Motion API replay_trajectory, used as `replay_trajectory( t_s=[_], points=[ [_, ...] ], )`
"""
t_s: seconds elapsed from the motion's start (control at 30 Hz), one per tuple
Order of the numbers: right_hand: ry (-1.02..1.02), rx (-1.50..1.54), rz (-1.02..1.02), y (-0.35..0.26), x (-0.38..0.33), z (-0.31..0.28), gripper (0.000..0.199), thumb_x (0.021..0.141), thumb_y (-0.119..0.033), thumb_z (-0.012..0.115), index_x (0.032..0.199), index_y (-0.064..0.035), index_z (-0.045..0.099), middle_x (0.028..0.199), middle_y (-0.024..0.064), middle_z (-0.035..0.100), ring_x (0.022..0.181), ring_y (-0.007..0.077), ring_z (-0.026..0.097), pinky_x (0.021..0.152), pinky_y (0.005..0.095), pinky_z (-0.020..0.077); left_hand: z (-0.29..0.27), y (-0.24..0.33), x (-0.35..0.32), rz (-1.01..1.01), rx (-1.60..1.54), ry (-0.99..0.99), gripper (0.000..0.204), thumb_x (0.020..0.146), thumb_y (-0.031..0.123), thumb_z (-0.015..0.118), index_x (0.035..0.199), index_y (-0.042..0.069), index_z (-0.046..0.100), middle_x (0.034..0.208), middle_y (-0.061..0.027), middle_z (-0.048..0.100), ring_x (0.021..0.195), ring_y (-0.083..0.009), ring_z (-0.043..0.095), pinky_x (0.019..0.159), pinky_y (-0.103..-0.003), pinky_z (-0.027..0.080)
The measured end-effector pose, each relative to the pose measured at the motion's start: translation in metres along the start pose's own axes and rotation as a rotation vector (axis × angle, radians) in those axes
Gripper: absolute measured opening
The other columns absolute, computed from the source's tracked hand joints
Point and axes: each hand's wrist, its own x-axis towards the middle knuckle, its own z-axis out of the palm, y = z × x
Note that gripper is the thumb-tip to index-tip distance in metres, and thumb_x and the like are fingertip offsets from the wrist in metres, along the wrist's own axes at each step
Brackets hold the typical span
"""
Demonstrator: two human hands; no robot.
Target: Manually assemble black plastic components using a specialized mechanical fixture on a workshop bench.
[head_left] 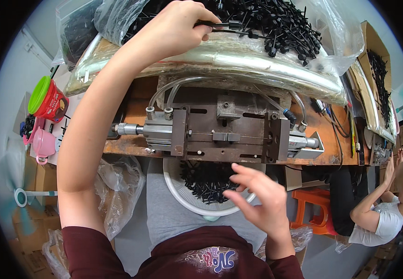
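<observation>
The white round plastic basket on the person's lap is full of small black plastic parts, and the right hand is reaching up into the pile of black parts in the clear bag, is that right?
Not quite. In the head view the left hand reaches up into the pile of black parts in the clear bag. The right hand hovers over the white round plastic basket, which does hold small black plastic parts.

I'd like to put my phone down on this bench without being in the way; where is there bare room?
A bare strip of wooden bench lies right of the metal fixture, before the cables. The back is crowded with the bag of black parts, where the left hand pinches one. The white bowl under the right hand is full.
</observation>
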Motion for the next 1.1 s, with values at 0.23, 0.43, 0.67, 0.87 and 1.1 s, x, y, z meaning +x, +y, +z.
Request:
replay_trajectory(
  t_s=[0.23, 0.43, 0.67, 0.87, 1.1],
  points=[
    [0.11, 1.213, 0.188, 0.018, 0.011, -0.021, 0.056, 0.096, -0.019, 0.059, 0.138, 0.0106, 0.038, 0.101, 0.0236, 0.066, 0.072, 0.0207, 0.068, 0.062, 0.0281, 0.0566, -0.001, 0.046, -0.066, 0.351, -0.145, -0.006, 0.026, 0.082, -0.01, 0.061, 0.105, 0.0, 0.069, 0.086, -0.0088, 0.06, 0.08, -0.018, 0.066, 0.067, -0.028, 0.051],
    [0.07, 1.449, 0.275, 0.022, -0.001, -0.024, 0.045, 0.093, -0.021, 0.064, 0.122, 0.0127, 0.056, 0.099, 0.0244, 0.065, 0.071, 0.0266, 0.069, 0.065, 0.0328, 0.0587, 0.014, 0.089, -0.126, 0.251, -0.179, -0.122, 0.033, 0.07, -0.012, 0.064, 0.101, 0.0, 0.069, 0.085, -0.0114, 0.06, 0.074, -0.0258, 0.062, 0.064, -0.033, 0.05],
    [0.09, 0.843, 0.019, 0.023, -0.006, -0.023, 0.038, 0.067, -0.001, 0.085, 0.101, 0.0041, 0.07, 0.098, 0.0147, 0.063, 0.081, 0.0204, 0.068, 0.069, 0.0302, 0.0584, 0.02, 0.077, -0.15, 0.05, -0.385, 0.079, 0.031, 0.076, -0.015, 0.06, 0.103, -0.004, 0.069, 0.087, -0.0114, 0.063, 0.077, -0.0201, 0.067, 0.068, -0.03, 0.052],
    [0.017, -0.177, -0.187, 0.011, 0.011, 0.016, 0.027, 0.072, -0.005, 0.075, 0.097, 0.0002, 0.065, 0.128, 0.019, 0.06, 0.092, 0.0288, 0.068, 0.082, 0.0361, 0.0555, 0.048, 0.08, -0.18, -0.285, -0.994, 0.085, 0.022, 0.1, 0.003, 0.05, 0.119, -0.007, 0.055, 0.083, -0.0138, 0.065, 0.071, -0.021, 0.068, 0.081, -0.036, 0.056],
    [0.017, -0.515, -0.229, 0.015, 0.025, 0.03, 0.02, 0.071, -0.005, 0.066, 0.089, 0.0007, 0.066, 0.122, 0.0186, 0.066, 0.06, 0.0153, 0.064, 0.06, 0.0265, 0.0516, 0.058, 0.08, -0.193, -0.461, -1.234, 0.12, 0.027, 0.103, 0.009, 0.048, 0.123, -0.007, 0.057, 0.082, -0.0035, 0.06, 0.064, -0.0057, 0.05, 0.06, -0.02, 0.045]
  ],
)
